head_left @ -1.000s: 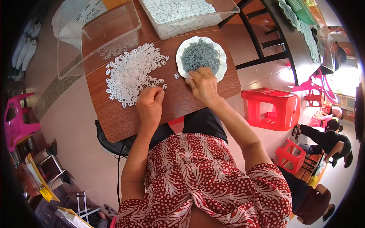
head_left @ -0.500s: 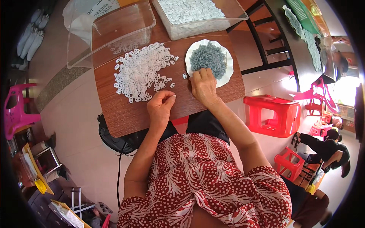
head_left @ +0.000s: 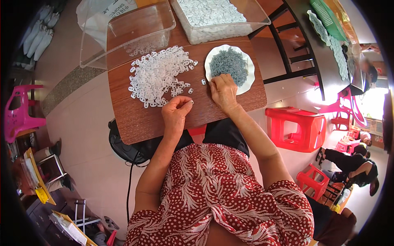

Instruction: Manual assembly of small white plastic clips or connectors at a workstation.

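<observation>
White plastic rings [head_left: 158,78] are heaped centre-top on the wood-grain table [head_left: 135,119], so plenty looks unsorted. Left hand [head_left: 176,112] pinches one ring at its fingertips below the heap. Right hand [head_left: 223,92] rests curled at the scalloped plate [head_left: 250,76] of grey bits [head_left: 232,65]; can't tell if it's holding any. Clear tubs sit up top.
</observation>
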Demonstrator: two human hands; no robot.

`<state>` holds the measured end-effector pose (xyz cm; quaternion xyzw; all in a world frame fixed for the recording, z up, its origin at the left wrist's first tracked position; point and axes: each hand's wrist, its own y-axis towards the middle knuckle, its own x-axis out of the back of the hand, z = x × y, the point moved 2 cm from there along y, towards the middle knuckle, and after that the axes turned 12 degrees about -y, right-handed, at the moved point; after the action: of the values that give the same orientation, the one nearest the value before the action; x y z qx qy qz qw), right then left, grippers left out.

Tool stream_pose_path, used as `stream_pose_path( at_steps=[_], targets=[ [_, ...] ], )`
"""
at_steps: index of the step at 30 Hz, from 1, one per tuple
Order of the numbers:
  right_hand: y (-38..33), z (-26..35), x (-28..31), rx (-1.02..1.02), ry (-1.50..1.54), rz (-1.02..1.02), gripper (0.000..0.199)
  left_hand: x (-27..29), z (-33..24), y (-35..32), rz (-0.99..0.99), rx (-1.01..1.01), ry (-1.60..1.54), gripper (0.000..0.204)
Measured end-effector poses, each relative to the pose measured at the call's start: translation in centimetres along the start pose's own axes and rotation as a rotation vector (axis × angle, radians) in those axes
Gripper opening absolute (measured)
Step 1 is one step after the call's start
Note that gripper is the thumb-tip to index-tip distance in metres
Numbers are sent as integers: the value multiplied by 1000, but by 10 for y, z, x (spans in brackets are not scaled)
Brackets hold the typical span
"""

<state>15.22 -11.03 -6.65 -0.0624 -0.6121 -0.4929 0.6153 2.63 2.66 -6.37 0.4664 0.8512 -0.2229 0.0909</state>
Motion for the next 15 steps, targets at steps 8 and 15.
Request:
stream_pose_path(
  at_steps=[8, 15],
  targets=[
    [-2, 0, 3, -13, 23, -20, 7, 1, -4, 1, -43, 81, -50, 7],
    [0, -3, 12, -754, 878, 254, 7, -5, -7, 6, -4, 160, -359, 6]
  ],
)
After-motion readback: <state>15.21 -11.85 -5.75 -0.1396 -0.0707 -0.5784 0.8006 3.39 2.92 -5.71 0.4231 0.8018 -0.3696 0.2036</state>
